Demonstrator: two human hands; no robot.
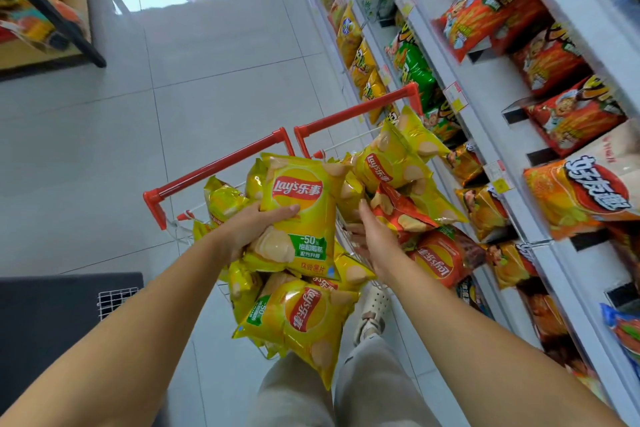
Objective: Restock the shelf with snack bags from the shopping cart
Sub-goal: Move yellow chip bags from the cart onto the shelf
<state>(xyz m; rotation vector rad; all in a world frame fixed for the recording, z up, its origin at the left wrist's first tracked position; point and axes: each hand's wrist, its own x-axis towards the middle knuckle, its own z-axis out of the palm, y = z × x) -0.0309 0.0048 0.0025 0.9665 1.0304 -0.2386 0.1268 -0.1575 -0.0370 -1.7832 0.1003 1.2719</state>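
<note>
A wire shopping cart (221, 163) with red handles stands in the aisle, heaped with yellow and red Lay's snack bags. My left hand (254, 224) grips a yellow Lay's bag (298, 211) by its left edge, lifted above the pile. My right hand (372, 236) reaches into the cart beside it with fingers spread, touching a red chip bag (401, 210); it holds nothing. Another yellow bag (391, 163) lies on top at the right. The white shelf (485, 87) runs along the right, stocked with snack bags.
A dark-framed display stand (52, 10) with packets is at the far left. A black bin (52, 315) with a wire grid sits at my lower left. My legs and a white sandal (374, 312) are beside the cart. Grey tiled floor (207, 45) stretches ahead.
</note>
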